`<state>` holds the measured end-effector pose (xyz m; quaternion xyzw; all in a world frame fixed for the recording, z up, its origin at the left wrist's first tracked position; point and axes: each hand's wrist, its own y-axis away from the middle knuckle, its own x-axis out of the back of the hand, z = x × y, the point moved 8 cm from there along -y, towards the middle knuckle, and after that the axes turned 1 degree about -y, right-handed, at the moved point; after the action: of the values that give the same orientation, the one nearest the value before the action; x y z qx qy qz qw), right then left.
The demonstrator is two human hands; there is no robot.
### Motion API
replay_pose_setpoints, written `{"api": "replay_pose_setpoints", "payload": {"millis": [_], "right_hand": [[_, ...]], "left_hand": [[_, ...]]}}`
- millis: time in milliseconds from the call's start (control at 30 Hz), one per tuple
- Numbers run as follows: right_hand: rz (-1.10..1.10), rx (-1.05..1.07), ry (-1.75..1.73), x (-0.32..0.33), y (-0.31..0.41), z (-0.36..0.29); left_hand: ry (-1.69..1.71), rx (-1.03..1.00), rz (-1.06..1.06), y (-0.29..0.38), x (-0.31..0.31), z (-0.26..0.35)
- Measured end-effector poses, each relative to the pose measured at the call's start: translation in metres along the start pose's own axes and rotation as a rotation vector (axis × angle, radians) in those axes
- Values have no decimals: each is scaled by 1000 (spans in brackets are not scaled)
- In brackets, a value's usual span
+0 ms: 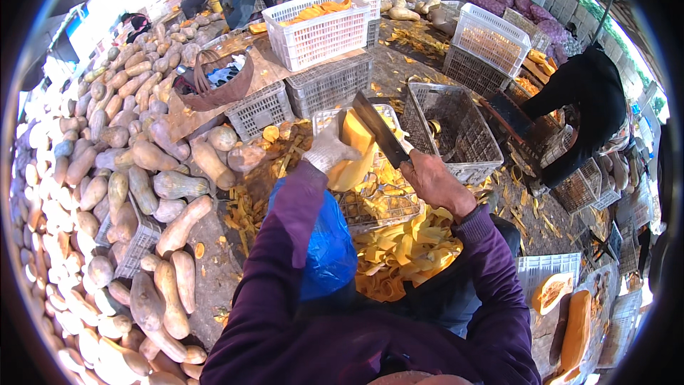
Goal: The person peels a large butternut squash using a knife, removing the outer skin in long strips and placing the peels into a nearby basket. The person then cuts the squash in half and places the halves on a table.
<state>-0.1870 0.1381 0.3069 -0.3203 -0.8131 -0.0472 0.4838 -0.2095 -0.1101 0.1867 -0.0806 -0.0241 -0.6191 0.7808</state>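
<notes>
My left hand [326, 151], in a white knit glove, holds a peeled piece of orange squash [357, 136] from its left side. Bare, my right hand [435, 182] grips the handle of a wide-bladed knife [380, 129]. Its blade slants up and left along the right side of the squash piece. Below both hands lies a plastic crate [395, 215] with squash bits on it. Long yellow-orange peelings [409, 251] are heaped between my legs, beside a blue plastic bag [330, 256].
Whole squashes [149, 155] are piled on the left. An empty-looking grey crate [454, 123] stands right of my hands. Ahead are a wicker basket [214, 91] and a white crate of cut squash [320, 37]. A person in black [593, 96] bends at the right; others work farther ahead.
</notes>
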Motion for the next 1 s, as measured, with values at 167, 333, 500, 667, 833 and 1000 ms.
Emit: {"api": "replay_pose_setpoints", "payload": {"millis": [167,333,500,667,833,1000], "right_hand": [[-18,15,6,-4,18,-5],[-28,66,18,-9,7,-26],[-24,93,1,-11,-2,-28],[-2,117,-7,-18,-26,-19],[-65,146,33,-25,-53,-35],[-81,69,60,-11,-44,-16]], "left_hand": [[334,-320,6,8,41,104],[-585,-190,-369,-61,-22,167],[-1260,-134,-454,-79,-18,138],[-1078,-77,-255,-90,1,140],[-519,-192,-145,-135,69,85],[-989,-19,-261,-108,12,135]]}}
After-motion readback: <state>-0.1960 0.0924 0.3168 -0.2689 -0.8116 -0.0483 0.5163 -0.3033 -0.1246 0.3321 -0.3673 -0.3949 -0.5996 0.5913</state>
